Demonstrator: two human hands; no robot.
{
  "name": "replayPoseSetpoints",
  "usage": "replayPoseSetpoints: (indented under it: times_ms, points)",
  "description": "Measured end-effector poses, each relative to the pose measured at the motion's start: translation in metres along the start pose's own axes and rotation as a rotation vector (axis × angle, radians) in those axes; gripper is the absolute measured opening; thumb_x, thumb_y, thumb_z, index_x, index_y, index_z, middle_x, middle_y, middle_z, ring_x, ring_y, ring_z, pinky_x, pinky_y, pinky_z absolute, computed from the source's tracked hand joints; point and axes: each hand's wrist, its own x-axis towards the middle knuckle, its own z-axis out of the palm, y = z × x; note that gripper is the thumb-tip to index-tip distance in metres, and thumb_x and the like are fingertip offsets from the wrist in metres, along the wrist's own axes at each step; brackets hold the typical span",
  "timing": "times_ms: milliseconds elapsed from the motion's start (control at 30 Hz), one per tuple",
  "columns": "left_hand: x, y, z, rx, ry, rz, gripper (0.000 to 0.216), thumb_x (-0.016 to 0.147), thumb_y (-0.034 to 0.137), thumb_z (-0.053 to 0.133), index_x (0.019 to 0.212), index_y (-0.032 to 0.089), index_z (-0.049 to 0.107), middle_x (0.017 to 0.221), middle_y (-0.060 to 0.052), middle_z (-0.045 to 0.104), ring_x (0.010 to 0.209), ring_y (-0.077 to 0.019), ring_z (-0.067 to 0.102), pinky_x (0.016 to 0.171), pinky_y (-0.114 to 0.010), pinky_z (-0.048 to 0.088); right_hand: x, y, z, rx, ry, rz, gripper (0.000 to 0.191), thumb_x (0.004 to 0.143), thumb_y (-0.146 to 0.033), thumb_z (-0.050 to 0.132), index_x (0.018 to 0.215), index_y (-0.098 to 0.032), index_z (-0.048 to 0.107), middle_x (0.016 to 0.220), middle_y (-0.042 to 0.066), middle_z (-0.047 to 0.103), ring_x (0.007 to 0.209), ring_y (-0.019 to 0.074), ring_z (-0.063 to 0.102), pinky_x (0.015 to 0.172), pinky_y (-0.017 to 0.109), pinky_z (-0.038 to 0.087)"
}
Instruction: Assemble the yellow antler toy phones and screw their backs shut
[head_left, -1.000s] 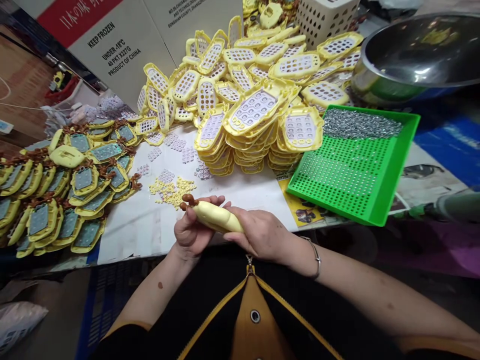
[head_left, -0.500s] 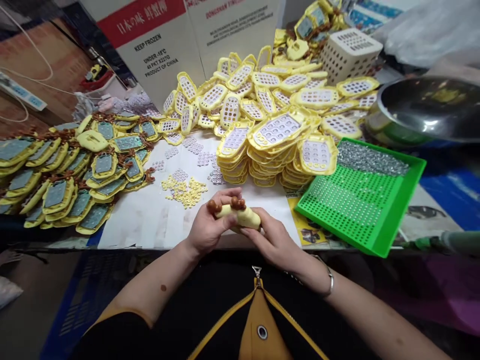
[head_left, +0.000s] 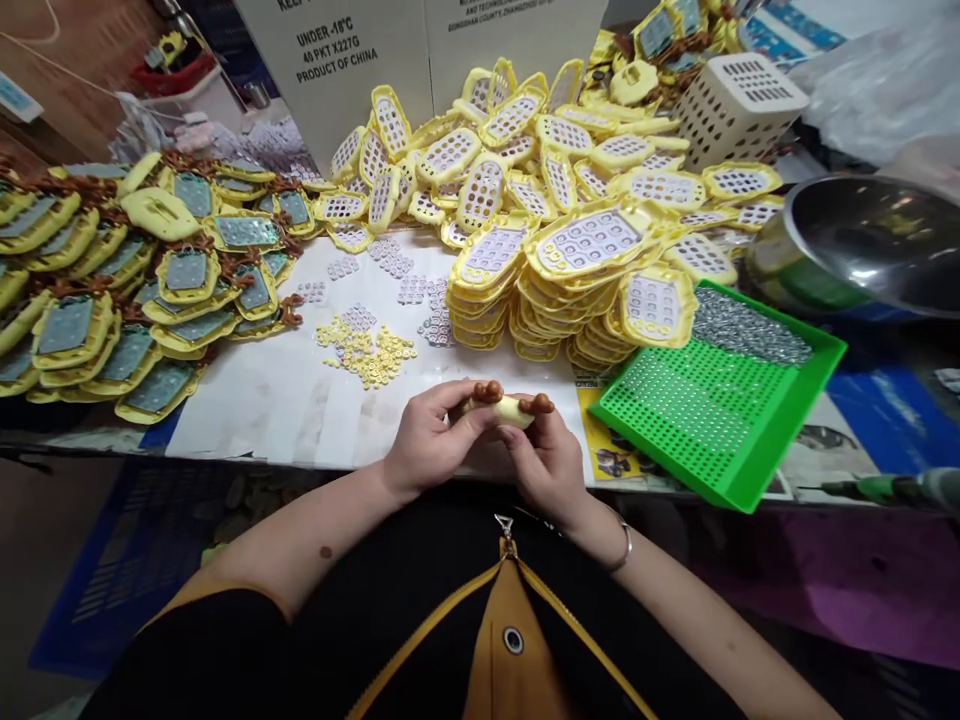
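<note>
Close to the table's front edge, I hold a pale yellow plastic toy phone casing (head_left: 511, 411) with brown antler-like knobs in both hands. My left hand (head_left: 435, 437) is closed around its left end, thumb on the near side. The fingers of my right hand (head_left: 551, 460) grip its right end from below, thumb against it. Much of the casing is hidden by my fingers. Just beyond stand stacked yellow casings with white keypads (head_left: 581, 250). Small yellow buttons (head_left: 375, 358) and grey-white keypad pieces (head_left: 390, 257) lie loose on the white table cover (head_left: 240, 415).
At left, casings with grey circuit boards (head_left: 187, 270) form a pile. A green perforated tray (head_left: 780, 420) holding many small screws (head_left: 750, 325) sits at right, near a metal bowl (head_left: 795, 235) and a white basket (head_left: 720, 115). A cardboard box (head_left: 360, 100) stands behind.
Both hands have turned the casing; its knobs now point up and sit further right. The right hand has drawn in beneath its end. The camera view has tilted down slightly.
</note>
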Motion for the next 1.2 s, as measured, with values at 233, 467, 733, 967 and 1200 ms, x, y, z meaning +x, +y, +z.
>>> replayPoseSetpoints:
  times_ms: [233,467,733,967,1200]
  points:
    - [0.002,-0.006,0.004,0.159,-0.003,0.146,0.018,0.076,0.025,0.073,0.093,0.024,0.077,0.093,-0.004,0.076,0.09,-0.0235,0.066,0.111,-0.043,0.033,-0.003,0.013,0.008,0.201,0.015,0.14,0.037,0.09,-0.054,0.052,0.116,-0.03,0.047,0.114,0.009,0.061,0.111,0.0232,0.06,0.098,0.044,0.051]
    - [0.012,-0.02,-0.004,0.403,-0.063,0.334,0.025,0.085,0.029,0.064,0.105,0.017,0.072,0.101,-0.01,0.075,0.093,-0.0221,0.068,0.095,-0.039,0.048,0.0,0.023,0.012,0.469,0.167,0.226,0.032,0.084,-0.047,0.065,0.112,-0.032,0.057,0.117,0.001,0.063,0.114,0.0172,0.059,0.101,0.035,0.049]
    - [0.016,-0.029,0.0,0.438,0.042,0.46,0.019,0.089,0.024,0.057,0.097,0.015,0.072,0.093,-0.01,0.076,0.088,-0.0178,0.07,0.081,-0.03,0.055,0.003,0.021,0.015,0.576,0.294,0.204,0.027,0.079,-0.036,0.073,0.104,-0.036,0.064,0.118,-0.004,0.064,0.111,0.0121,0.059,0.099,0.029,0.051]
    - [0.01,-0.031,-0.014,0.426,-0.017,0.229,0.038,0.088,0.037,0.059,0.118,0.014,0.065,0.113,-0.014,0.072,0.103,-0.0233,0.069,0.089,-0.035,0.055,0.01,0.016,0.008,0.784,0.263,0.392,0.046,0.076,-0.047,0.075,0.117,-0.043,0.056,0.133,-0.004,0.058,0.109,0.0162,0.064,0.09,0.038,0.057]
    - [0.005,-0.025,0.001,0.534,0.026,0.542,0.023,0.086,0.027,0.061,0.105,0.015,0.068,0.099,-0.008,0.077,0.085,-0.0194,0.072,0.109,-0.051,0.04,0.011,0.007,0.003,0.889,0.3,0.397,0.044,0.069,-0.049,0.08,0.108,-0.042,0.062,0.116,-0.008,0.07,0.085,0.0116,0.069,0.079,0.031,0.061]
